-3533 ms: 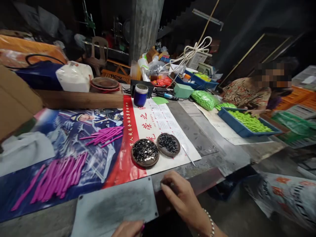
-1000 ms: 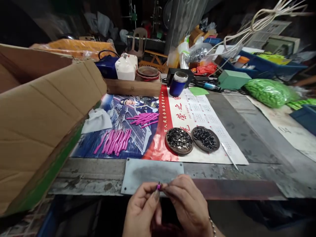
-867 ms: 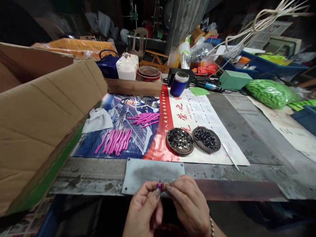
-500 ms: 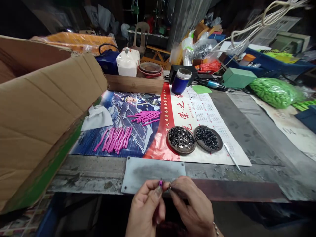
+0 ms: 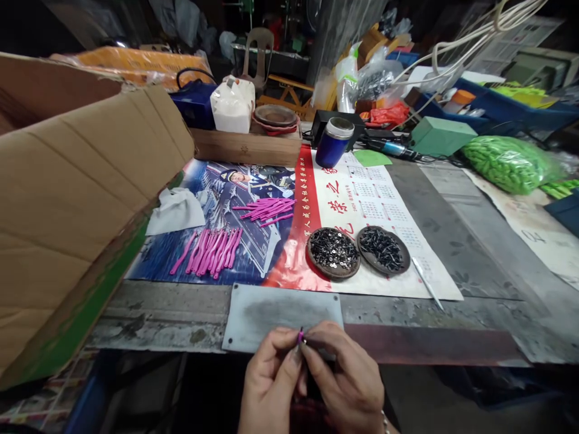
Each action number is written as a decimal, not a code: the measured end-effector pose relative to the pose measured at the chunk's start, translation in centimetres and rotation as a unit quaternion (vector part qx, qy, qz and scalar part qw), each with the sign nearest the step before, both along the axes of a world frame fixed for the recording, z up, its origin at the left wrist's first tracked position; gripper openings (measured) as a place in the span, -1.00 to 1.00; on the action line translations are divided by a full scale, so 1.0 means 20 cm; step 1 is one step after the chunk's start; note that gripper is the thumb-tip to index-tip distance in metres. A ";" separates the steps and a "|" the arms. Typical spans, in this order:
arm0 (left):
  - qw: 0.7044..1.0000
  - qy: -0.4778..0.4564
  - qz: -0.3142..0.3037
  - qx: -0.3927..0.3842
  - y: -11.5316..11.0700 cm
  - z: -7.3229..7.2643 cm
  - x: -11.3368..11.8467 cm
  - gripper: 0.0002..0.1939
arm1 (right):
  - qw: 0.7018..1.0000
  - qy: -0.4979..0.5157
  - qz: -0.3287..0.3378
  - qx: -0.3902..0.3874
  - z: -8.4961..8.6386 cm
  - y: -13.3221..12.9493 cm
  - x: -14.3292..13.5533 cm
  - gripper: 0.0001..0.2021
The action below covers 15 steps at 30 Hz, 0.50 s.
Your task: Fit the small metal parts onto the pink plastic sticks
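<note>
My left hand point(image 5: 271, 377) is closed in a pinch on a small magenta plastic strip point(image 5: 300, 335), whose end shows between the fingertips with a thin dark pin tip above it. Against that end, my right hand point(image 5: 347, 374) pinches a tiny shiny metal piece point(image 5: 304, 341), too small to name. Both hands are at the table's front edge, over the near side of a grey metal plate point(image 5: 284, 304). Beyond it lie two piles of magenta strips, a near row point(image 5: 210, 253) and a farther heap point(image 5: 266, 210). One round dish point(image 5: 333, 277) holds small metal parts; another dish point(image 5: 403, 264) holds dark pins.
A large cardboard box point(image 5: 90, 175) stands at the left beside a white cloth point(image 5: 175, 212). On the calendar poster point(image 5: 289, 265) are a blue cup point(image 5: 333, 144) and a white pen-like tool point(image 5: 427, 282). A bag of green pieces point(image 5: 506, 164) lies at the right.
My right hand has moved left, bringing its tiny metal piece against the magenta strip's end. The fingertips of both hands now meet. The view has shifted slightly.
</note>
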<state>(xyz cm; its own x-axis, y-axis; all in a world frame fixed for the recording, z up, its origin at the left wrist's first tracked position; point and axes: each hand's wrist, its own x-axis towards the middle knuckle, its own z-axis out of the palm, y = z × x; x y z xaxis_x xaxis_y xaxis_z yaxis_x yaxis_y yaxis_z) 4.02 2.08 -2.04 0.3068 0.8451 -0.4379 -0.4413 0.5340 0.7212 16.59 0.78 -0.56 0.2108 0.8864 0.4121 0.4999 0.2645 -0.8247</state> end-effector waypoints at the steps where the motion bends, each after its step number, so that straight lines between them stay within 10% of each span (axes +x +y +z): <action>1: 1.000 0.000 0.000 0.008 0.00 0.00 0.00 -0.73 | 1.000 0.010 0.001 0.001 0.00 0.00 0.00 -0.89; 15: 0.980 0.088 0.039 0.176 -0.03 0.06 0.01 -0.89 | 0.993 0.118 -0.005 -0.007 0.04 -0.02 -0.06 -0.78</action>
